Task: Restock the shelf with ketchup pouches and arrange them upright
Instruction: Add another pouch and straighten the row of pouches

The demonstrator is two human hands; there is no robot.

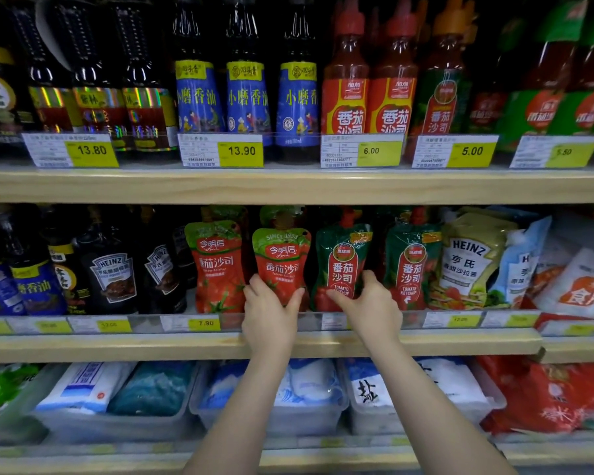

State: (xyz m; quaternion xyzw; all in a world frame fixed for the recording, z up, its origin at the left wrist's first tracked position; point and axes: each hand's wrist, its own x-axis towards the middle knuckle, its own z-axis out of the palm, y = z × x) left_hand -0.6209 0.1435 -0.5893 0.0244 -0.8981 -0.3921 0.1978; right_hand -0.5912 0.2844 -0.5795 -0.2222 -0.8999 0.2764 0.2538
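On the middle shelf (151, 347) stand several ketchup pouches, upright. My left hand (270, 315) grips the bottom of a red and light-green pouch (281, 262). A matching pouch (216, 265) stands just left of it. My right hand (369, 306) holds the lower part of a dark-green pouch (342, 265), thumb on its front and fingers around its right side. Another dark-green pouch (410, 265) stands to the right, untouched. More pouches show behind the front row, mostly hidden.
Dark Heinz sauce bottles (112, 272) fill the shelf's left, Heinz salad dressing pouches (467, 265) its right. A clear rail with price tags (203, 323) runs along the front. Bottles (247, 97) line the upper shelf; salt bags in plastic bins (288, 423) sit below.
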